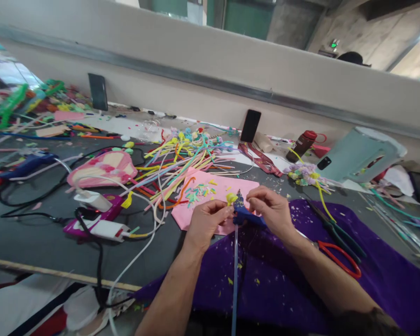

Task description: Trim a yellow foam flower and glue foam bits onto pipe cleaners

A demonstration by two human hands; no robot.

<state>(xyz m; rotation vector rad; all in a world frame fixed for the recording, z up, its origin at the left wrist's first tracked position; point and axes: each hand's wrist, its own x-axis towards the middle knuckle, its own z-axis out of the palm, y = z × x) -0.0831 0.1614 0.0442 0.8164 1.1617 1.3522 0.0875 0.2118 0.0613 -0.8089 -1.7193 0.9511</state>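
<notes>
My left hand point(207, 223) is closed in a pinch on a small yellow fuzzy piece point(231, 199). My right hand point(271, 210) is closed around a blue glue gun point(247, 214), whose nozzle points up beside the yellow piece. A pale glue stick point(235, 261) runs down from the gun toward me. Both hands hover over a pink sheet point(210, 193) strewn with small coloured bits, at the edge of a purple cloth point(283, 280).
A heap of coloured pipe cleaners point(182, 161) lies beyond the pink sheet. Red-handled scissors point(339, 242) rest on the cloth at right. Power strips and cables point(98, 219) lie at left, with a pink fuzzy shape point(103, 168). Phones point(250, 125) lean on the back wall near a bottle point(303, 144).
</notes>
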